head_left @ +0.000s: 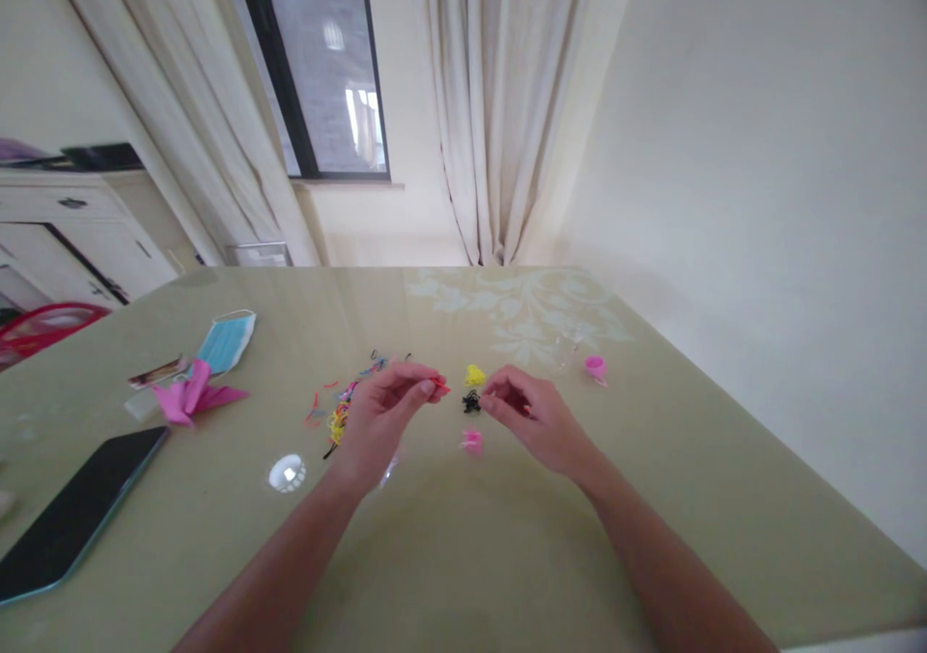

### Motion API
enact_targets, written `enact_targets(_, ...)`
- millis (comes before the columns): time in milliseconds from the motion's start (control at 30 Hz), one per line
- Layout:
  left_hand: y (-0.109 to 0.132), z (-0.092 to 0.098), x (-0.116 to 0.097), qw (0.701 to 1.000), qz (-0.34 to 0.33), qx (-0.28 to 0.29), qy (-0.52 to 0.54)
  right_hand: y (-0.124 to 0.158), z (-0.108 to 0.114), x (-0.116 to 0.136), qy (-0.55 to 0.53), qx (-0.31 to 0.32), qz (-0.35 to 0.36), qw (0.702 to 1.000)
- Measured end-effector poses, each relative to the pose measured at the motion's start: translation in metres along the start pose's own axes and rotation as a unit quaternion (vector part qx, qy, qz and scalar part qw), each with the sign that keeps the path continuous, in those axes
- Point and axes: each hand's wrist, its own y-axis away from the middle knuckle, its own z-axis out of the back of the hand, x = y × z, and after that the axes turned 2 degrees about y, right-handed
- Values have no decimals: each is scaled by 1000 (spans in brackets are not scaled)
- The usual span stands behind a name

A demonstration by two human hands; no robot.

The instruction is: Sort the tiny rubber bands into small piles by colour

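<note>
Between the thumb and fingers of my left hand [383, 416] is a small bunch of red rubber bands [438, 389]. Below and left of that hand lies a mixed pile of coloured rubber bands [339, 421], partly covered by it. My right hand [532, 416] is closed in a pinch; whatever its fingertips hold, if anything, is too small to make out. Right beside those fingertips sits a little heap of black rubber bands [471, 402]. A yellow heap of bands [474, 376] lies just beyond it, and a pink heap of bands [472, 441] lies nearer to me.
Toward the right stands a small pink cup [595, 369]. A clear domed piece [288, 473] lies left of my left forearm. Farther left are a pink folded-paper shape [194, 397], a blue face mask [228, 342] and a dark tablet [79, 508]. A wall borders the table's [463, 556] right side.
</note>
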Motion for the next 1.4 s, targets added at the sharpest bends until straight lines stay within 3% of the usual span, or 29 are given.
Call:
enact_targets(100,6,-9,-4,999,8,36,-4,5,-13,8,-53,-33,39,997)
enact_targets(267,12,-17,-5,997,22,70,-2,9,-16,12,1,-66,91,994)
enact_targets(800,16,-20,-5,996,29,78,-3,10,-17,13,-71,-76,54,993)
enact_targets(900,10,-14,-4,995,9,87,-37,11,-16,10,-98,-78,43,991)
enact_targets(1000,-3,1,7,986,-28,63,-149,10,-15,6,-119,-80,25,989)
enact_targets(1067,-11,15,20,946,-66,46,-314,9,-13,4,-134,-78,13,988)
enact_targets(1167,-19,34,40,823,-81,21,-561,6,-1,0,-135,-71,-1,988)
enact_targets(1233,-21,41,49,765,-66,40,-639,1,12,-7,-95,-64,-10,993)
enact_targets(1300,-23,44,53,735,-57,65,-673,-3,27,-16,-10,-65,-17,998)
enact_targets(1400,-26,44,52,723,-58,86,-683,-9,44,-33,125,-72,-42,989)
